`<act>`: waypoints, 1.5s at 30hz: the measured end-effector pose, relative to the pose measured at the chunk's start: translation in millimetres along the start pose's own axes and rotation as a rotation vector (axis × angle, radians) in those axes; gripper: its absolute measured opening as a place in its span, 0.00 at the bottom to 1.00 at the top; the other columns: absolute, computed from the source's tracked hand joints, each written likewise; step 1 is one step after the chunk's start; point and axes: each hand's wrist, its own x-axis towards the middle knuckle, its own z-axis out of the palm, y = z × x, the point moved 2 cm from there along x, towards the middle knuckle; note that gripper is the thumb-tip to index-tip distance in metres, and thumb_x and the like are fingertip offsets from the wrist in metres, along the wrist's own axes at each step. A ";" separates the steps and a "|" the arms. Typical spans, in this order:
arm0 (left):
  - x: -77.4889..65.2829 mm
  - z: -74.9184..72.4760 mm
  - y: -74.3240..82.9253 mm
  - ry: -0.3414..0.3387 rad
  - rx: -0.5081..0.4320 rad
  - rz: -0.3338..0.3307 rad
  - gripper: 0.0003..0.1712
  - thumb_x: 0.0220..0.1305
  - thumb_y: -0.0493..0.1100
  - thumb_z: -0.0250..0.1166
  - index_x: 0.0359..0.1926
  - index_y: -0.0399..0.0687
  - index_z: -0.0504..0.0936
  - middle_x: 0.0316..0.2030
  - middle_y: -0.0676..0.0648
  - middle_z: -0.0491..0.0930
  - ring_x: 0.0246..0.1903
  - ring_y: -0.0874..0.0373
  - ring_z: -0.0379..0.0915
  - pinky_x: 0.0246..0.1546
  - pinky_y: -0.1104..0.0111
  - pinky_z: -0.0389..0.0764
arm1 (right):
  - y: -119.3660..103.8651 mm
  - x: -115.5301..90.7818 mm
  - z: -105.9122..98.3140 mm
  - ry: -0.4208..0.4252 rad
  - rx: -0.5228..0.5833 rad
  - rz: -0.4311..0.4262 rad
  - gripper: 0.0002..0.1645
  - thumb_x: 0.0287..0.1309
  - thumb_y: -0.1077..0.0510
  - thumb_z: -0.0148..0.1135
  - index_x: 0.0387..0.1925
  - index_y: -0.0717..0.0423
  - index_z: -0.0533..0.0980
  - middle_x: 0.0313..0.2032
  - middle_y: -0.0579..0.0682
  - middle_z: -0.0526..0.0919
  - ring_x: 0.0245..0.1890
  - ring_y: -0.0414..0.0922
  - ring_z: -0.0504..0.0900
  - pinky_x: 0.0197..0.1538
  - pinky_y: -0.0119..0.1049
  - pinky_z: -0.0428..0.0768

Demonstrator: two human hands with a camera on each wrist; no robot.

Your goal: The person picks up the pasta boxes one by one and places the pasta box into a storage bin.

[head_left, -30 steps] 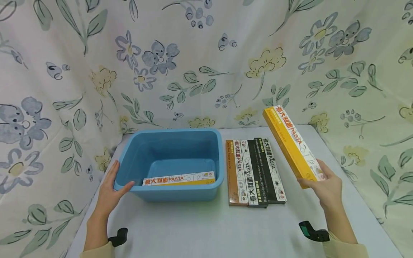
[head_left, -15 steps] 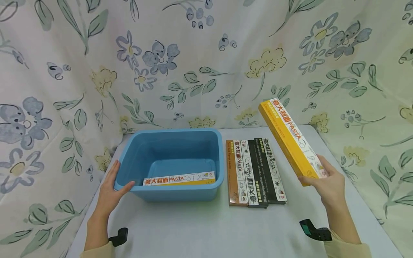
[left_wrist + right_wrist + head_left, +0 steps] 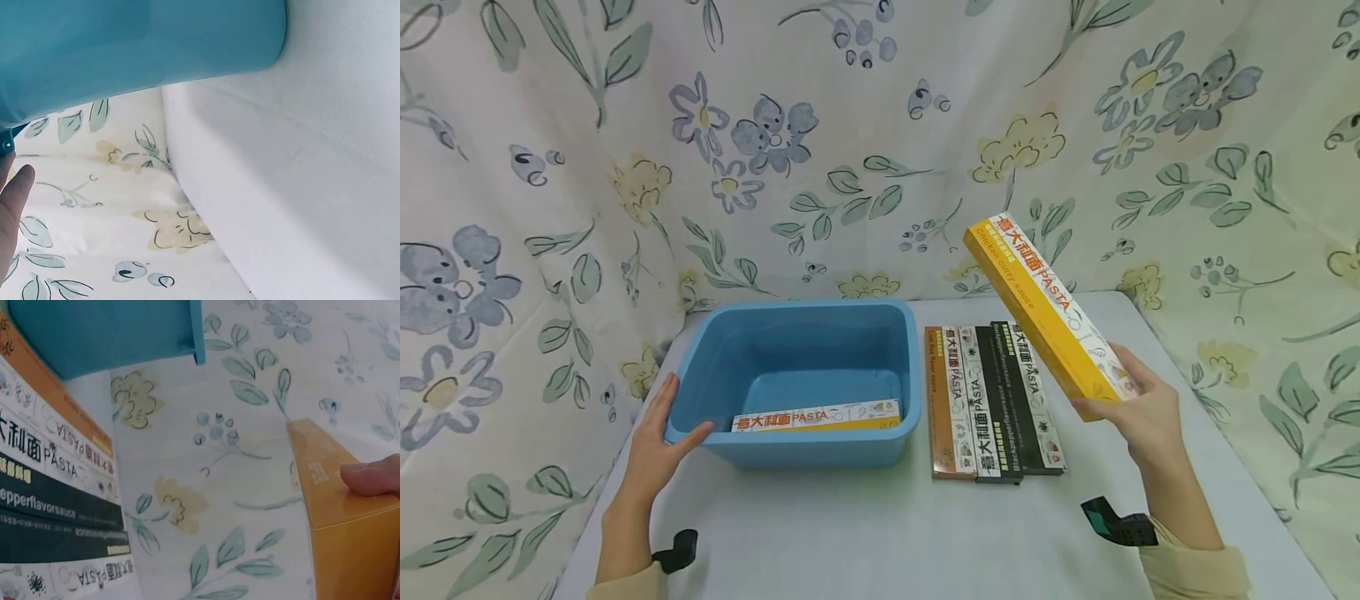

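I have a long yellow-and-white cardboard pasta box (image 3: 1045,308) gripped in the right hand (image 3: 1142,408), raised right of the blue plastic bin (image 3: 812,452), whose left rim the straight-fingered left hand (image 3: 658,437) touches. Another yellow-and-white box (image 3: 816,415) lies inside it.

Our left forearm (image 3: 623,537) leans slightly right. Our left hand (image 3: 652,454): fingers (image 3: 659,404) straight, pointing up and right; thumb (image 3: 691,438) spread wide, aimed right. Our right forearm (image 3: 1183,504) slants up and left. Our right hand (image 3: 1150,421) pinches, right thumb (image 3: 1099,408) aimed left, set opposite fingers. We hold hands well apart.
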 end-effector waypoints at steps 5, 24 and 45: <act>-0.8 0.2 1.4 -0.002 -0.004 0.000 0.54 0.58 0.51 0.68 0.77 0.46 0.46 0.75 0.38 0.44 0.71 0.31 0.41 0.56 0.28 0.54 | -7.2 -1.0 4.0 -0.045 0.098 -0.037 0.53 0.43 0.73 0.73 0.71 0.60 0.60 0.55 0.47 0.68 0.42 0.40 0.72 0.41 0.20 0.79; -1.3 -0.9 -0.8 -0.007 0.000 -0.005 0.54 0.58 0.51 0.68 0.77 0.45 0.46 0.75 0.36 0.44 0.71 0.30 0.41 0.56 0.27 0.55 | -44.1 -1.6 49.8 -0.224 0.184 -0.188 0.55 0.38 0.77 0.72 0.71 0.63 0.59 0.63 0.59 0.63 0.49 0.47 0.68 0.43 0.25 0.81; 1.0 -0.8 -1.9 -0.016 -0.012 -0.003 0.54 0.59 0.52 0.67 0.77 0.46 0.45 0.75 0.38 0.43 0.71 0.31 0.39 0.56 0.27 0.53 | -68.8 12.4 93.2 -0.421 0.100 -0.251 0.54 0.32 0.74 0.74 0.68 0.62 0.65 0.59 0.62 0.70 0.46 0.53 0.70 0.41 0.28 0.80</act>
